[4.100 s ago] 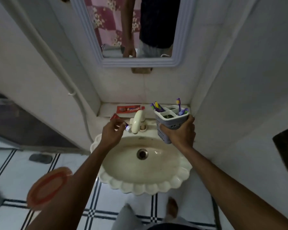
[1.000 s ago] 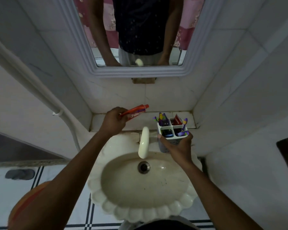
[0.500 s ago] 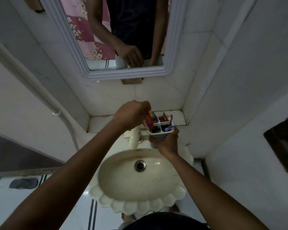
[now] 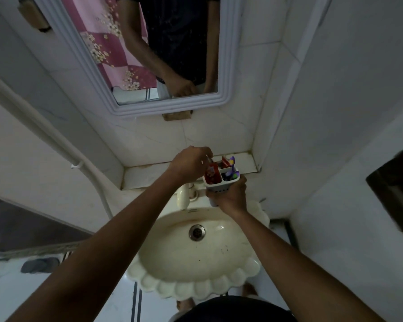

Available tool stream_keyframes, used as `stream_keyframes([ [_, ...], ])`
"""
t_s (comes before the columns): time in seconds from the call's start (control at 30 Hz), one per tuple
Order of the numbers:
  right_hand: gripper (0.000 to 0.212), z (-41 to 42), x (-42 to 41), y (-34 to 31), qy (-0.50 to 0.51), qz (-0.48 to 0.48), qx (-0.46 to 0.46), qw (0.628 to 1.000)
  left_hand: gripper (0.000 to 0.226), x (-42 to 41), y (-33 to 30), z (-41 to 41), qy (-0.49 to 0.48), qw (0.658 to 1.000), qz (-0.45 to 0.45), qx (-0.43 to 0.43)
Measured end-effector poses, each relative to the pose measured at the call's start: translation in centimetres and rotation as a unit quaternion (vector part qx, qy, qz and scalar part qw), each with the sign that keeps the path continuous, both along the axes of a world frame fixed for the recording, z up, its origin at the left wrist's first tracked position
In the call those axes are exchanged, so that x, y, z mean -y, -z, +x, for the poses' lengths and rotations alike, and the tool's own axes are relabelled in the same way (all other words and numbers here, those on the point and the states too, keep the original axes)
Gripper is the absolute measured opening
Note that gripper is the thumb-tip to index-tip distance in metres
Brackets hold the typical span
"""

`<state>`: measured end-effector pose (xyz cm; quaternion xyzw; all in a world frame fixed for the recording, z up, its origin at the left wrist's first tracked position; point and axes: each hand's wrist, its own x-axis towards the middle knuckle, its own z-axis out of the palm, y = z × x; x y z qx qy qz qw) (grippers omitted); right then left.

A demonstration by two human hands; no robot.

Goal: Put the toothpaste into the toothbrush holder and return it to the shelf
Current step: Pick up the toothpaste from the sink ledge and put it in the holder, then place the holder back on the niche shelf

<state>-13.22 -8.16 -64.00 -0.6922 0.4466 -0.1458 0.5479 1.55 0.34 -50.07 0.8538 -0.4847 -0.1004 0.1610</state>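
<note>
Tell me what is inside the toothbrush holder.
The toothbrush holder holds two red toothpaste tubes and purple toothbrushes. Their lower ends are hidden by its walls.

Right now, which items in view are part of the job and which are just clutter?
In play: toothpaste, toothbrush holder, shelf, left hand, right hand.

Bystanders: toothbrushes, second red tube already in the holder, faucet, sink, mirror.
</note>
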Motion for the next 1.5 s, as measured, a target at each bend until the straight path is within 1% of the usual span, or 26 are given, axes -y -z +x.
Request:
stream_keyframes([
  [0.13, 0.133, 0.0, -0.1, -0.1, 0.002, -0.002, -0.001, 1.0, 0.029, 0.0, 0.5, 0.3, -0.023, 1.0, -0.008, -0.016],
  [0.2, 0.131, -0.1, -0.3, -0.1, 0.004, -0.009, 0.001, 1.0, 0.025, -0.1, 0.7, 0.5, -0.039, 0.997, -0.039, -0.054],
  [0.27, 0.135, -0.2, -0.3, -0.1, 0.014, -0.017, 0.01, 1.0, 0.02, -0.7, 1.0, 0.8, -0.07, 0.989, -0.086, -0.094],
  [0.33, 0.139, -0.1, -0.2, -0.3, 0.022, -0.027, 0.026, 0.999, 0.018, -1.6, 1.3, 1.1, -0.095, 0.983, -0.124, -0.102],
  [0.43, 0.133, 0.3, 0.0, -1.1, 0.035, -0.041, 0.037, 0.998, 0.03, -3.4, 1.6, 1.3, -0.12, 0.974, -0.165, -0.101],
  [0.57, 0.12, 0.8, 0.6, -2.4, 0.041, -0.054, 0.038, 0.997, 0.045, -5.4, 1.7, 1.7, -0.158, 0.965, -0.193, -0.075],
  [0.7, 0.117, 1.3, 0.7, -4.9, 0.057, -0.095, 0.06, 0.992, 0.057, -6.6, 1.1, 2.6, -0.166, 0.962, -0.207, -0.058],
  [0.8, 0.118, 1.5, 0.8, -8.0, 0.081, -0.118, 0.097, 0.985, 0.06, -6.6, -0.5, 3.3, -0.147, 0.966, -0.21, -0.041],
  [0.87, 0.12, 1.7, 1.0, -10.5, 0.095, -0.145, 0.128, 0.977, 0.06, -6.5, -2.2, 3.6, -0.131, 0.965, -0.225, -0.017],
  [0.97, 0.118, 1.6, 1.3, -14.9, 0.112, -0.189, 0.18, 0.959, 0.055, -6.6, -5.3, 3.8, -0.121, 0.958, -0.261, 0.011],
  [1.1, 0.108, 1.2, 2.1, -20.6, 0.127, -0.234, 0.25, 0.931, 0.059, -6.3, -10.5, 3.0, -0.127, 0.945, -0.3, 0.034],
  [1.27, 0.11, 0.0, 4.1, -30.5, 0.111, -0.289, 0.324, 0.894, 0.06, -4.7, -20.1, 0.3, -0.111, 0.924, -0.353, 0.098],
  [1.37, 0.11, -0.8, 5.1, -36.1, 0.104, -0.322, 0.342, 0.877, 0.06, -3.9, -25.4, -0.9, -0.092, 0.91, -0.374, 0.151],
  [1.5, 0.105, -2.6, 6.1, -43.6, 0.109, -0.333, 0.379, 0.857, 0.06, -3.2, -32.0, -2.9, -0.064, 0.888, -0.405, 0.208],
])
